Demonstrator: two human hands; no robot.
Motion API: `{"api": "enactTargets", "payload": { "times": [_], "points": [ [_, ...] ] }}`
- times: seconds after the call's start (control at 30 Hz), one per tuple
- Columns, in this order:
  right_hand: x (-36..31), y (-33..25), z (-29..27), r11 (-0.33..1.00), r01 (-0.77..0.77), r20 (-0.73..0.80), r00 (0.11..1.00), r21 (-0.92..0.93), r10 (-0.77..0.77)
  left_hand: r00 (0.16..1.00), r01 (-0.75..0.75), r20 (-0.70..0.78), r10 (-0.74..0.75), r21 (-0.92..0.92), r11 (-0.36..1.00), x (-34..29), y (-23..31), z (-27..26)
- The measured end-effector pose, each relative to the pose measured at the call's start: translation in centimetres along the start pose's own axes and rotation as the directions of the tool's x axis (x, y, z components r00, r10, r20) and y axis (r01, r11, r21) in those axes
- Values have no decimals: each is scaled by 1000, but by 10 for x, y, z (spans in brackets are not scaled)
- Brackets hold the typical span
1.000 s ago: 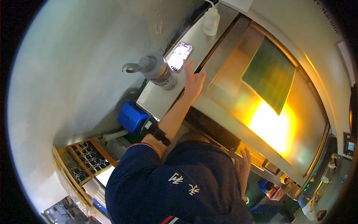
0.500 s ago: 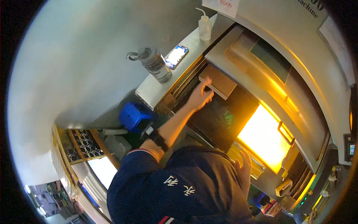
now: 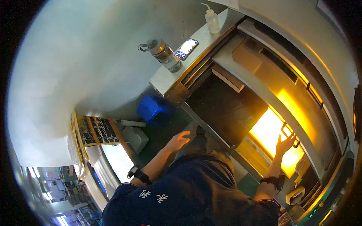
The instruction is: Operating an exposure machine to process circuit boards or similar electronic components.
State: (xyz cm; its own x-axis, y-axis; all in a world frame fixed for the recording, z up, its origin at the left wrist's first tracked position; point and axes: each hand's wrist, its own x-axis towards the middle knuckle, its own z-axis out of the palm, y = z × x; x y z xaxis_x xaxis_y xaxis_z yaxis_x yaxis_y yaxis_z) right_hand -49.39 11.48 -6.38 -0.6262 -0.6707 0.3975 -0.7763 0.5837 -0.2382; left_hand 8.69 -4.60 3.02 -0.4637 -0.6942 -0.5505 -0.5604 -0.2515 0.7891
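My right hand (image 3: 285,145) is at the dark U-shaped handle (image 3: 284,127) on the front of a machine's metal cover (image 3: 260,81). Its fingers lie over the handle bar, and part of the bar is hidden behind them. Below it glows a bright yellow-white lit panel (image 3: 267,126). My left hand (image 3: 178,142) hangs in the air in front of the machine, fingers apart and holding nothing. A flat brown block (image 3: 228,80) lies on the dark machine bed (image 3: 220,107), its far part under the cover's edge.
On the side ledge (image 3: 163,80) stand a water bottle (image 3: 166,56), a phone (image 3: 187,49) and a white squeeze bottle (image 3: 212,22). A blue stool (image 3: 151,110) sits on the floor. To the left is a rack with round-holed trays (image 3: 100,131). A tape roll (image 3: 295,196) lies at right.
My left hand has drawn back from the brown block toward my body. My right hand has moved out to the handle. Less of the block shows beyond the cover's edge. The view has shifted.
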Motion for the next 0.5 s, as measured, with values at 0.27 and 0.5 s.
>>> {"api": "enactTargets", "payload": {
  "times": [0.27,0.5],
  "points": [
    [-100,-51,-53,895,-161,310,900,-417,307,1000,-29,6,30,-108,994,20,-12,-47],
    [-133,-106,-85,854,-353,726,457,-383,514,898,-47,439,23,44,998,71,27,-78]
  ]
}}
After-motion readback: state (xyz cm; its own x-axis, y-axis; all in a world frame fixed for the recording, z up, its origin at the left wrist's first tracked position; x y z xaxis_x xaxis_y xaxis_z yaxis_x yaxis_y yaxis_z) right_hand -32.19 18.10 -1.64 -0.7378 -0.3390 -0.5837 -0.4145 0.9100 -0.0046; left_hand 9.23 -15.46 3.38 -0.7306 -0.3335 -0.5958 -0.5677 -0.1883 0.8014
